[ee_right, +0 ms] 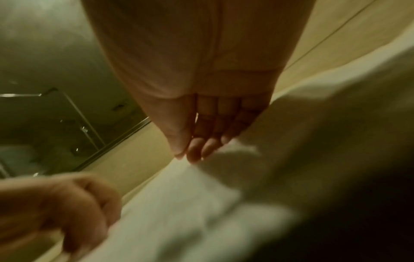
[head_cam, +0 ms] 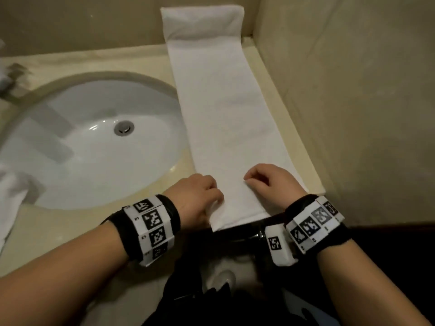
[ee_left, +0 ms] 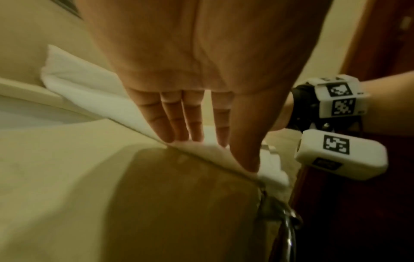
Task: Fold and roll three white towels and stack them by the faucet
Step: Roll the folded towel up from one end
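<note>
Beside sink (head_cam: pixel 98 142), towel (head_cam: pixel 223 109) on beige counter (head_cam: pixel 58 222) (tiled corner).

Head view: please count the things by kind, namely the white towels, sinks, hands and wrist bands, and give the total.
White towels: 2, the long folded towel on the counter and another towel at the left edge
Sinks: 1, the sink
Hands: 2, left hand and right hand
Wrist bands: 2, the left band and the right band
Total: 7
</note>
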{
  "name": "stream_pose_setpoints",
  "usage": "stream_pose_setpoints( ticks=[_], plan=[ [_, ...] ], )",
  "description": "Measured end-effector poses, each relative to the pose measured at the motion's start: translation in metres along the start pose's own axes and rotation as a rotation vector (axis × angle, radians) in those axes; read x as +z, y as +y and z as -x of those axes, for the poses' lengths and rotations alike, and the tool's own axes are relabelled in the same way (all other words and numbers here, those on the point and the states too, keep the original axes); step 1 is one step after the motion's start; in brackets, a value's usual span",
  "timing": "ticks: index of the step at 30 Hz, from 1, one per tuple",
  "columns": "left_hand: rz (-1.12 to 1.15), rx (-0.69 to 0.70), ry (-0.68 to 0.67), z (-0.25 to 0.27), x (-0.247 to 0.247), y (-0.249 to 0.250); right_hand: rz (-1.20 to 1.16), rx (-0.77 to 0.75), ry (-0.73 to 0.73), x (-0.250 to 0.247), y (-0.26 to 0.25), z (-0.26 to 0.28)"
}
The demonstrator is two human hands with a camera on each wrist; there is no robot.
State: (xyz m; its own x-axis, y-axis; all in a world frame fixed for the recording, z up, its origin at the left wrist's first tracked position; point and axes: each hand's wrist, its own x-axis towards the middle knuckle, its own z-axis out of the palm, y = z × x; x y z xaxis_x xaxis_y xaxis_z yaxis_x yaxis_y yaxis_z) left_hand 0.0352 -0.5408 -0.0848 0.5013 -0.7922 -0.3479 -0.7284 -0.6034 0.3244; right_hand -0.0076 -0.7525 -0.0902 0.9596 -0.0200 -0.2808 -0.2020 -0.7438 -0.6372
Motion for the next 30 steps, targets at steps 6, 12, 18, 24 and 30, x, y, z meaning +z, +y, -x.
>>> stream_pose_setpoints(
  ticks=[6, 12, 18, 24, 30],
  plan=[
    [-0.207, 0.036, 0.083, -0.002, 0.023, 0.026, 0.202, -0.177, -0.067, 0.013, 0.01, 0.037],
    [0.192, -0.164, 0.195, 0.005, 0.012, 0.018, 0.461, -0.191, -0.045, 0.021, 0.013, 0.048],
    [0.377, -0.406, 0.169, 0.025, 0.009, -0.009, 0.367, -0.095, 0.063, -0.006, 0.028, 0.039],
    [0.485, -0.542, 0.215, 0.022, 0.01, -0.018, 0.283, 0.11, 0.022, -0.015, 0.029, 0.013],
    [0.089, -0.329, 0.395, 0.015, 0.014, -0.007, 0.553, -0.129, 0.183, -0.009, 0.019, 0.017]
  ],
)
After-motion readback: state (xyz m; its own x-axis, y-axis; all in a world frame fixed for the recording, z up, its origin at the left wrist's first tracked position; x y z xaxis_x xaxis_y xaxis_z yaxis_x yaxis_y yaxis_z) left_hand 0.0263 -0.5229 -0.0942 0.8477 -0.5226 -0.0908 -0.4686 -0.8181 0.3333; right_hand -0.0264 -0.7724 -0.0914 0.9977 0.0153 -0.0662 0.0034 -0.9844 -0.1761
